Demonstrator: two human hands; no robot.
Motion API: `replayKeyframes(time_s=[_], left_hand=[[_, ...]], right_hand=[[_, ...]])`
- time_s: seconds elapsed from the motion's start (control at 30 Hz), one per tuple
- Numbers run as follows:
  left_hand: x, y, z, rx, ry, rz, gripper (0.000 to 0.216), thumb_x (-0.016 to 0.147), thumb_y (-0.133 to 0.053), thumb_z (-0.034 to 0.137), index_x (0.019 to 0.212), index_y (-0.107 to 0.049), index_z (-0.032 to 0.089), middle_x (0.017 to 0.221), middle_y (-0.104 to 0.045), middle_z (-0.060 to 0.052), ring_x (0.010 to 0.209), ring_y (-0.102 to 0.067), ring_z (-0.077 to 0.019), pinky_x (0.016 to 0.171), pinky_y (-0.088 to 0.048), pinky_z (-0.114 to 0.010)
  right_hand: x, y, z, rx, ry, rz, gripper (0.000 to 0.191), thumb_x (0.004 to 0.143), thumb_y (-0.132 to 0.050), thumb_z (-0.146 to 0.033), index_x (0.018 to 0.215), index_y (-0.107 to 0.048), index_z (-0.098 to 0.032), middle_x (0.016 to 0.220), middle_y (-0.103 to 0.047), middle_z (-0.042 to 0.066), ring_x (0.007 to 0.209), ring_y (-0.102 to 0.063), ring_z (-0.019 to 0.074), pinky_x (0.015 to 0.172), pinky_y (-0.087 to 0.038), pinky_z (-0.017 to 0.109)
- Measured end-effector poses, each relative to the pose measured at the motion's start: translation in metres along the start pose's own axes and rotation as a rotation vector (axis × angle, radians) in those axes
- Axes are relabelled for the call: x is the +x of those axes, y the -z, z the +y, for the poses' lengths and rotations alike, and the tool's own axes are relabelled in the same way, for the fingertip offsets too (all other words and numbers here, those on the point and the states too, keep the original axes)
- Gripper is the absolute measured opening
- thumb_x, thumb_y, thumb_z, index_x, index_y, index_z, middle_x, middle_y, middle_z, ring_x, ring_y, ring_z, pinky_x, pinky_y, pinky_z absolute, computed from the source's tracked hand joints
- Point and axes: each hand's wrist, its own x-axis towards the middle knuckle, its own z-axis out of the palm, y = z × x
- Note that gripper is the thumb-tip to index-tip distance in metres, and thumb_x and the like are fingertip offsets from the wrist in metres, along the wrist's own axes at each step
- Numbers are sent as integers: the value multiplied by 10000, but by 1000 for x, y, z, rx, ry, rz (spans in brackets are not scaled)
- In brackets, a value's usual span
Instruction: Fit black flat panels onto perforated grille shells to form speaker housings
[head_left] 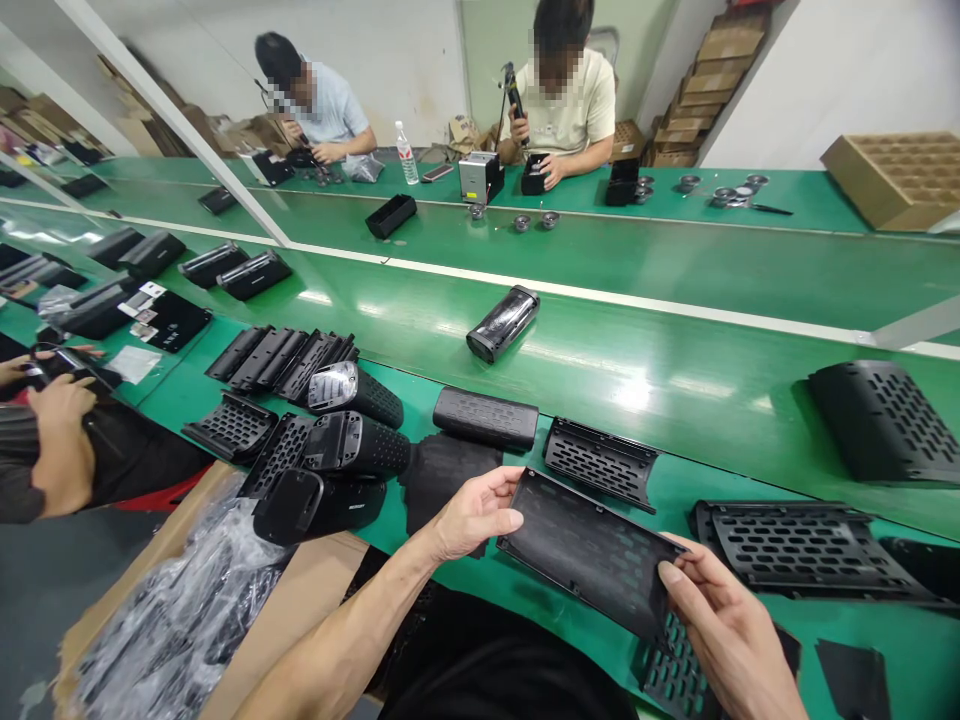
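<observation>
panel (574, 540) between hands (480, 515) | carton (311, 585) left | bottle (406, 155) on far bench (817, 205)

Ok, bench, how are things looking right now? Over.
Left-hand grip and right-hand grip on opposite ends of black panel. Panel held above green bench. Slotted piece close below, partly hidden.

By the tabletop's (810, 625) near edge the right hand (724, 610) and the black panel (577, 545) it grips partly hide a perforated shell (677, 665), at the far edge a dark part (930, 567) is cut off by the view's right border, and the white lettering (356, 506) on a black casing (330, 520) is too small to read
</observation>
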Motion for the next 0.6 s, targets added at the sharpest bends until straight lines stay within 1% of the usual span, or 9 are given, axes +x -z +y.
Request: replayKeyframes(time_s=[0.13,0.23,0.3,0.37,0.43,0.47,0.5,0.53,0.6], left_hand=[[1,0,1,-30,0,22,617,830,-842,297,1406,-640,209,1266,-702,-132,1117,-653,-240,1022,-459,-379],[1,-1,1,-132,4,53,601,839,-828,353,1391,-651,195,1253,-711,-140,1097,-670,-249,984,-478,-360],[2,-2,1,-228,-13,69,603,878,-776,447,1396,-646,168,1251,-712,-161,1095,-678,-260,959,-492,-355],[3,-5,1,-336,-46,74,699,878,-725,606,1397,-642,145,1281,-699,-184,1130,-672,-287,960,-504,-369],[6,-9,0,-431,-76,63,872,798,-708,765,1405,-633,143,1337,-674,-200,1182,-655,-330,970,-514,-407],[9,-12,0,-462,-89,47,939,744,-728,803,1417,-623,156,1362,-663,-200,1204,-646,-351,972,-518,-429],[12,-15,-1,-479,-103,31,961,701,-775,790,1424,-617,177,1375,-659,-194,1222,-640,-365,978,-519,-447],[16,-19,-1,-482,-116,13,943,674,-840,731,1419,-618,197,1373,-666,-182,1238,-637,-371,995,-514,-462],[25,-24,-1,-481,-130,-15,857,646,-939,556,1377,-644,219,1343,-691,-155,1258,-638,-368,1046,-495,-483]], right_hand=[[-1,-3,-6,50,-36,4,520,718,-905,-497,1152,-752,-254,800,-568,-8,747,-534,166,660,-486,230],[-1,-8,-13,184,-97,-30,497,744,-894,-495,1153,-744,-255,869,-623,12,745,-550,157,666,-504,229],[0,-13,-18,292,-143,-42,462,744,-896,-485,1112,-741,-253,880,-638,20,742,-570,158,679,-527,240],[2,-18,-23,364,-176,-36,404,726,-913,-456,1019,-734,-242,820,-618,12,720,-582,155,673,-541,241],[8,-26,-29,417,-199,-35,370,710,-927,-418,963,-724,-240,801,-621,12,727,-611,164,674,-559,249],[11,-31,-31,438,-202,-31,369,699,-934,-403,959,-726,-243,816,-638,17,728,-624,168,668,-567,253],[15,-36,-33,457,-198,-24,378,684,-943,-390,966,-733,-250,843,-660,22,727,-635,171,659,-575,256],[19,-41,-34,472,-190,-19,391,669,-950,-382,977,-741,-259,872,-680,28,733,-649,176,656,-582,260],[28,-52,-35,469,-172,-16,387,652,-953,-389,966,-758,-276,882,-703,34,718,-665,180,642,-589,263]])
